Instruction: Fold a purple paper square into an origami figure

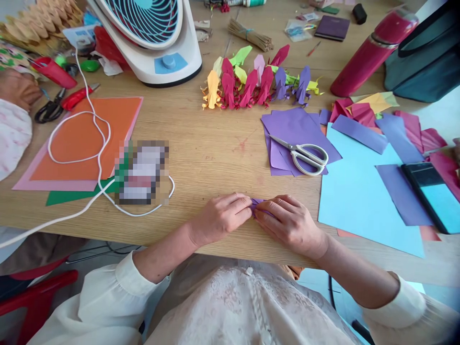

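Observation:
Close to the table's front edge, a small folded piece of purple paper is pinched between my two hands. My left hand grips its left end, fingers pressed together. My right hand is closed over the right end, and its fingers hide much of the paper. Beyond my right hand, scissors with pale handles lie on a stack of purple paper sheets. Several folded paper figures in red, purple, yellow and green stand in a cluster farther back.
A fan stands at the back left. Orange paper, a white cable and a blurred phone lie left. Right are blue paper, a dark phone and a red flask. Another person's hand rests far left.

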A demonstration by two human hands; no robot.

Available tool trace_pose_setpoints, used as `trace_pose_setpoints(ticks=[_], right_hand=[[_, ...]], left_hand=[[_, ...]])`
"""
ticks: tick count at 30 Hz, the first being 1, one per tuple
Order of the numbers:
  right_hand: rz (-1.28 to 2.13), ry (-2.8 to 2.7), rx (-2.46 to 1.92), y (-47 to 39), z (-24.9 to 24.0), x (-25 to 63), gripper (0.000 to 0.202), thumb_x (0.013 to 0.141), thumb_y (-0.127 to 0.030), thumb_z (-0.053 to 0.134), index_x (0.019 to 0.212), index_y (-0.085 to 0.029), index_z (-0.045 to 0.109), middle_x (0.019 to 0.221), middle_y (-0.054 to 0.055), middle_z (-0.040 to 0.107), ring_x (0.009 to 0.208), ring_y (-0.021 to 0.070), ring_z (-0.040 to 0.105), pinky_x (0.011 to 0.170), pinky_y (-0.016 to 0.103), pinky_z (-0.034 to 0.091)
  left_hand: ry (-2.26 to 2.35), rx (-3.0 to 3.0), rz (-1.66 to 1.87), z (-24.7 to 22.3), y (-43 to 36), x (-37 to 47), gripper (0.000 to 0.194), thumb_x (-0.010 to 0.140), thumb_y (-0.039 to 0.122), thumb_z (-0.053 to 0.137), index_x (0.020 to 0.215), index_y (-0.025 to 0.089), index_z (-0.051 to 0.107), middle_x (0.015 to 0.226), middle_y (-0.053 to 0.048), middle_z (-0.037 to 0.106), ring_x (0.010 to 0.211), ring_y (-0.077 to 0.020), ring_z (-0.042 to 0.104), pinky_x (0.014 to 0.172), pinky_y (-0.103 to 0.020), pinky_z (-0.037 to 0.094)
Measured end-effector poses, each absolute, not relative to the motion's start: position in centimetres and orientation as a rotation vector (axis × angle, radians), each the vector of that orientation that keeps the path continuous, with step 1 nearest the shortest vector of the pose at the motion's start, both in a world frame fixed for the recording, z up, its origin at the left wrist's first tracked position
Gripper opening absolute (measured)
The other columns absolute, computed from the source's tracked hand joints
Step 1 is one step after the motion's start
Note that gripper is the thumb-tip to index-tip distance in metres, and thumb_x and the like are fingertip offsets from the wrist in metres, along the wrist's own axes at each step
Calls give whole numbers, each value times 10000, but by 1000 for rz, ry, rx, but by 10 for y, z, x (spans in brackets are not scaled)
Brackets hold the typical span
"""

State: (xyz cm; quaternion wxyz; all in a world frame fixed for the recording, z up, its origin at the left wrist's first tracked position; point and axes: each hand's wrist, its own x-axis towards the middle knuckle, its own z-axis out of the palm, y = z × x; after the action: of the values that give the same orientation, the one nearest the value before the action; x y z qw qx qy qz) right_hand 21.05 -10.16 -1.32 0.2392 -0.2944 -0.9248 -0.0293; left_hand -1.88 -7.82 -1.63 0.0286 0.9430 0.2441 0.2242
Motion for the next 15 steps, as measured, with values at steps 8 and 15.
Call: trace_pose_setpoints(ticks=[8, 15], right_hand=[[2, -2531, -784, -102, -11, 211, 212, 941, -36, 502, 938, -164, 672, 974, 70, 726, 848, 178, 651, 773, 350, 474], [51, -2591, -792, -102, -8, 210, 251, 977, -66, 456, 895, -163, 672, 930, 91, 716, 854, 195, 601, 737, 353, 448]], left_hand=[[755, 2873, 660, -16, -78, -22, 192, 1002, 144, 493, 1002, 175, 682, 1022, -59, 711, 1073, -162, 650, 924, -267, 555], [757, 2924, 631, -12, -78, -22, 171, 992, 123, 515, 946, 163, 675, 963, -38, 706, 1062, -172, 646, 887, -269, 552]])
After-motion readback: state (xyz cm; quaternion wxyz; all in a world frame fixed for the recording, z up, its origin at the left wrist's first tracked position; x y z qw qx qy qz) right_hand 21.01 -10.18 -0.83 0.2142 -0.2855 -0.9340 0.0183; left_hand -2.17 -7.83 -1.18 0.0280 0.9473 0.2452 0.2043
